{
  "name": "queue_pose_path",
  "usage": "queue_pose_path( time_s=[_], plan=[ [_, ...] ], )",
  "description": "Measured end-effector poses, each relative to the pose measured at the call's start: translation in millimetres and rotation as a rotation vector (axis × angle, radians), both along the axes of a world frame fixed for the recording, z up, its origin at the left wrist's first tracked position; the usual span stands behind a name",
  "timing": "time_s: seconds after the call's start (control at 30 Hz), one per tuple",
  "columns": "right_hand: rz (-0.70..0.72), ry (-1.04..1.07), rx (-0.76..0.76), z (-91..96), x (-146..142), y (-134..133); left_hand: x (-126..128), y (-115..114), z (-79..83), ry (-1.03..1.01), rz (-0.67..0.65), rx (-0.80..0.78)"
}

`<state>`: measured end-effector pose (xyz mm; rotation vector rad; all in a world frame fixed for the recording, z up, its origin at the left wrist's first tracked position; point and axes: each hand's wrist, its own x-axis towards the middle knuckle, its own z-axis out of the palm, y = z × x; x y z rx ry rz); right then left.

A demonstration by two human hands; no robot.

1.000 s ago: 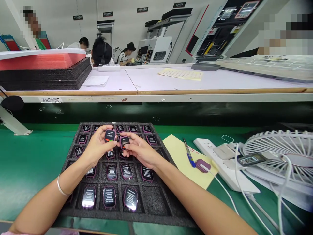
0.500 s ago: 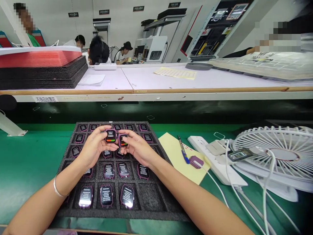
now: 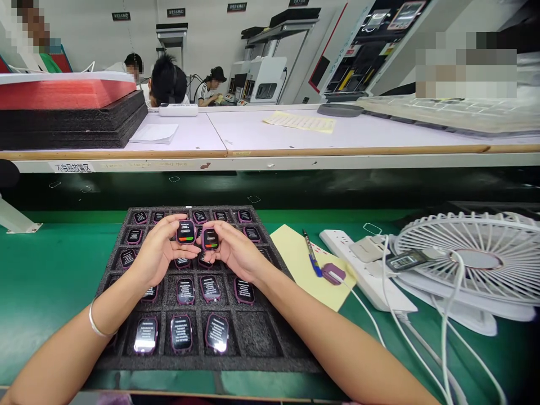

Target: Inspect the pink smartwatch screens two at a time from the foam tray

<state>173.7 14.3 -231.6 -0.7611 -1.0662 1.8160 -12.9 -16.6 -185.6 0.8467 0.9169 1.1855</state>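
Observation:
Above the black foam tray (image 3: 257, 333), my left hand (image 3: 162, 250) is closed around a smartwatch (image 3: 185, 231) without a strap. Its lit screen shows text and a red and green bar. Right beside it, a second smartwatch (image 3: 210, 239) with a similar screen is gripped by my right hand (image 3: 234, 250). Both watches face up toward me, close together. Several more purple-framed watches lie in the tray's compartments with white text on dark screens, such as one watch (image 3: 181, 333) in the front row. My hands and forearms hide part of the tray.
To the right lie a yellow paper (image 3: 291, 253), a blue pen (image 3: 312, 253), a purple charger (image 3: 333, 273), a white power strip (image 3: 367, 275) and a white fan (image 3: 472, 259) with cables. A shelf (image 3: 244, 132) behind holds foam sheets (image 3: 71, 115). People sit beyond it.
The two watches have moved slightly apart. My right thumb has come off its watch's screen to the side, so that screen now shows more fully. The whole view has shifted a little.

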Motion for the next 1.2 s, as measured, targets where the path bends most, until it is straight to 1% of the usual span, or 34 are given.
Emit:
queue_pose_path(
  time_s=[0.63,1.07,1.13,1.2],
  plan=[
    [-0.016,0.014,0.011,0.0,-0.2,0.1,0.9,-0.3,-1.1,-0.004,-0.049,0.027],
    [-0.012,0.014,0.014,-0.6,0.3,0.0,0.8,-0.7,-2.7,-0.002,-0.045,0.046],
    [-0.009,0.011,0.011,-0.7,0.3,0.1,2.2,0.0,0.1,0.003,-0.038,0.059],
    [-0.005,0.011,0.01,-1.1,0.3,0.4,1.3,-2.3,6.9,0.01,-0.055,0.075]
  ],
)
